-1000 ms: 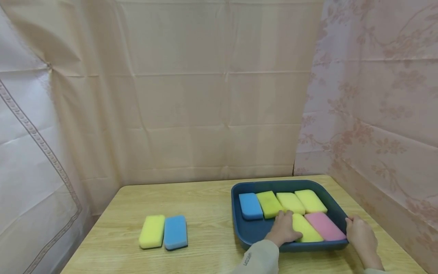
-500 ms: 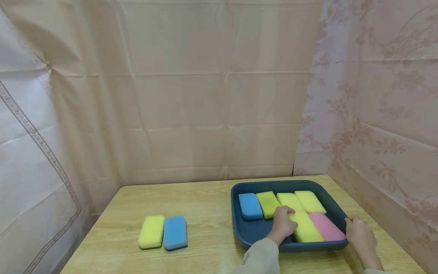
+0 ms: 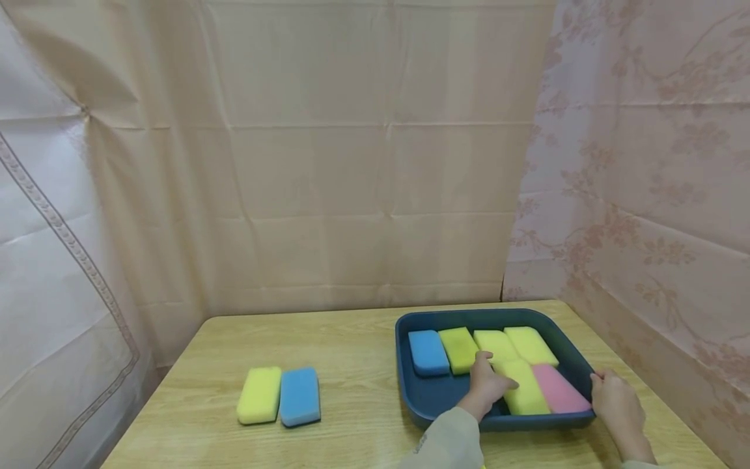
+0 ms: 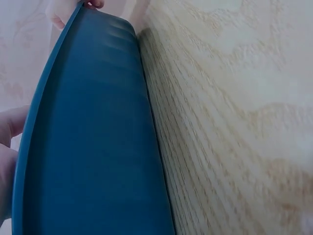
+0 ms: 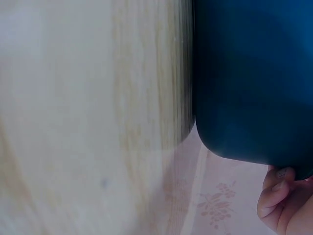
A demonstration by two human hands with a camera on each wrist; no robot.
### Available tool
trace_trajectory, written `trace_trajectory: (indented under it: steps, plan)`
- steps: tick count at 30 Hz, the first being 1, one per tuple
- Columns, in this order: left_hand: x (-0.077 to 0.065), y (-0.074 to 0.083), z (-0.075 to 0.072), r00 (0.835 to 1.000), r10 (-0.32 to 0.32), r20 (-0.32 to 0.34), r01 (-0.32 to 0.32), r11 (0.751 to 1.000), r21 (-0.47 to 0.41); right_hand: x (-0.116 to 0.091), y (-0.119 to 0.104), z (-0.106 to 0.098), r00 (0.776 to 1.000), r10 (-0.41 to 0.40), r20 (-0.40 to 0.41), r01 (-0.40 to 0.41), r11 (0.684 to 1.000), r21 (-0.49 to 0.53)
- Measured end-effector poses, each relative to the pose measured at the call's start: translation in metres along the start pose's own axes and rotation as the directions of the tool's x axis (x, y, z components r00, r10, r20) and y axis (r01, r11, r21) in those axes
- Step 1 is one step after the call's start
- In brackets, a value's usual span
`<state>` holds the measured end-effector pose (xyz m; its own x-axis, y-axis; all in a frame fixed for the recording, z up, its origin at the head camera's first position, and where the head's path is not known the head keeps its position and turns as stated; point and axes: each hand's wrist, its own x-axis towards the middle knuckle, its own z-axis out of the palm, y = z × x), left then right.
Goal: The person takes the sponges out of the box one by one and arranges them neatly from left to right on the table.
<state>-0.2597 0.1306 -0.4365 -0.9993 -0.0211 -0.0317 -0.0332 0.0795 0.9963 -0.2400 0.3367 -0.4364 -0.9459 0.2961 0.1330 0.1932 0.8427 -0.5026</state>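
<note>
A dark blue tray [image 3: 436,417] on the table holds several sponges. Over its front rim reaches my left hand [image 3: 485,389], thumb and fingers spread apart, the thumb against the front yellow sponge [image 3: 523,391]. Beside that sponge lies a pink sponge [image 3: 560,389]. Along the back sit a blue sponge [image 3: 428,352], a darker yellow-green sponge [image 3: 459,349] and two pale yellow sponges, the nearer one partly overlapped by the front yellow one. My right hand [image 3: 618,407] pinches the tray's right front rim; its curled fingers [image 5: 275,196] show in the right wrist view.
On the left of the wooden table [image 3: 351,339] a yellow sponge [image 3: 260,395] and a blue sponge [image 3: 300,396] lie side by side. A beige curtain [image 3: 351,195] hangs behind, and a floral cloth [image 3: 662,195] borders the right side.
The front yellow sponge has turned straighter and shifted slightly toward the back, covering part of the pink one. My left hand's fingers have spread. The right hand stays on the rim.
</note>
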Motion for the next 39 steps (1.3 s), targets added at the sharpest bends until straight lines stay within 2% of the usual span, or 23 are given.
trace_trajectory:
  steps: [5,10,14,19,24,29,33,36,39]
  plan:
    - [-0.002,-0.003,-0.003,0.999,-0.049,0.003,0.049,0.998,-0.043,0.000,0.001,0.000,1.000,-0.004,-0.005,0.004,1.000,0.004]
    - [-0.004,-0.003,-0.006,0.995,-0.104,0.000,0.104,0.994,0.019,-0.001,0.001,0.000,1.000,-0.007,0.003,0.007,1.000,0.007]
    - [-0.006,-0.001,-0.006,0.989,-0.142,0.042,0.139,0.989,0.059,-0.001,0.001,0.001,1.000,-0.015,-0.008,0.015,1.000,0.006]
    - [-0.007,0.002,-0.007,0.985,-0.145,0.094,0.138,0.988,0.075,0.000,0.001,0.000,1.000,-0.014,0.010,0.014,1.000,0.004]
    - [-0.008,0.004,-0.009,0.993,-0.090,0.077,0.086,0.995,0.050,-0.002,-0.001,0.000,1.000,0.001,0.012,-0.001,1.000,0.007]
    - [-0.009,0.007,-0.013,1.000,-0.013,-0.005,0.014,0.997,0.074,-0.003,-0.001,0.001,1.000,0.006,-0.002,-0.006,1.000,0.013]
    - [-0.012,0.021,-0.018,0.995,0.077,-0.060,-0.073,0.995,0.071,-0.002,0.001,0.002,1.000,0.006,-0.019,-0.005,1.000,0.020]
    - [-0.014,0.034,-0.030,0.988,0.132,-0.074,-0.130,0.991,0.034,-0.001,0.001,0.003,1.000,0.010,-0.024,-0.009,1.000,0.025]
    - [-0.014,0.043,-0.051,0.983,0.164,-0.085,-0.166,0.986,-0.019,-0.001,0.001,0.003,1.000,0.001,-0.030,0.000,1.000,0.027]
